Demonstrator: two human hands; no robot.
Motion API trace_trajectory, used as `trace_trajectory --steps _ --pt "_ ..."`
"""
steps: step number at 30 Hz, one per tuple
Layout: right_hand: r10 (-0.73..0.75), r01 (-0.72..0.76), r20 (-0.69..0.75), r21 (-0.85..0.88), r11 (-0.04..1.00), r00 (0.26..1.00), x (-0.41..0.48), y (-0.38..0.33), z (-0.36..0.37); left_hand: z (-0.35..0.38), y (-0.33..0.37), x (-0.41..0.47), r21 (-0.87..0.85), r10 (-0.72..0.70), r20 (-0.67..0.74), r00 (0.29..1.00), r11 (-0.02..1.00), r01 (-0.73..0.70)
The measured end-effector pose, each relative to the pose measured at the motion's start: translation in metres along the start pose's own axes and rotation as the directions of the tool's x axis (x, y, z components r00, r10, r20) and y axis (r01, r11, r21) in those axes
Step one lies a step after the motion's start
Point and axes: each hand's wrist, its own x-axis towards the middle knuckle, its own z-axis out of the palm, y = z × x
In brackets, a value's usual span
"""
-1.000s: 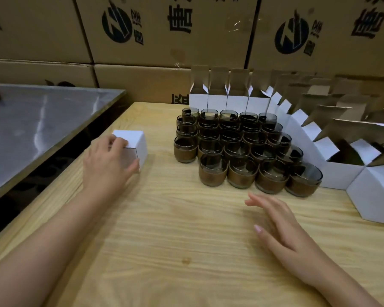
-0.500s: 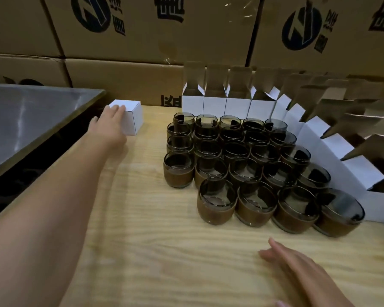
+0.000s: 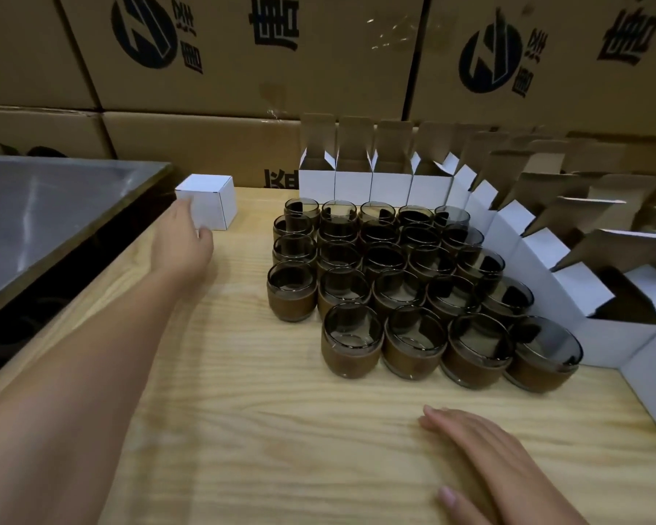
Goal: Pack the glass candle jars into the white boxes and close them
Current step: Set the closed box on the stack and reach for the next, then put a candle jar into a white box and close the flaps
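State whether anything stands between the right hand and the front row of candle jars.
Nothing visible does. The right hand lies flat on the table, and only bare wood separates it from the front row of jars.

The single head-worn camera looked forward and down from close above the counter [image 3: 266,441], wide-angle, with stacked cartons [image 3: 319,70] filling the top of the frame.
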Motion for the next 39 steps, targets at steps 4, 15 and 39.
trace_trajectory --steps 4,15,39 --pt "-0.058 0.057 0.0 0.145 0.988 0.998 0.009 -0.019 0.012 -0.013 0.025 -0.057 -0.236 -0.132 -0.119 0.984 0.966 0.101" --pt "0.213 -0.192 -0.721 0.112 0.975 0.659 -0.019 -0.018 -0.027 -0.047 0.167 -0.264 -0.647 0.075 0.157 0.985 0.761 0.045" --pt "0.553 -0.62 -0.56 0.087 0.78 0.617 -0.046 0.012 -0.061 -0.01 0.178 -0.29 -0.708 0.103 0.431 0.897 0.654 0.265"
